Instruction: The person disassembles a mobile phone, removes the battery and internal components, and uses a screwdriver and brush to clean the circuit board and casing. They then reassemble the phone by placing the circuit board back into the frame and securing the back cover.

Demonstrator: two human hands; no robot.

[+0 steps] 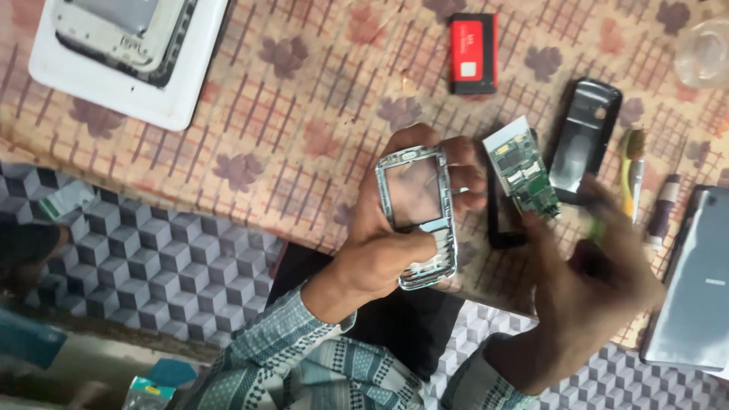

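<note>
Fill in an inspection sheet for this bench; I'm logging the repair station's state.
Surface: patterned tablecloth, checked floor mat below.
Job's things: silver phone frame, green circuit board.
Clutter: red battery, black back cover, white tray with phone parts, grey tablet, brush.
Grippers: left hand grips the frame; right hand blurred, fingers at the board.
Cables: nothing seen.
Surroundings: packets on the floor, lower left.
</note>
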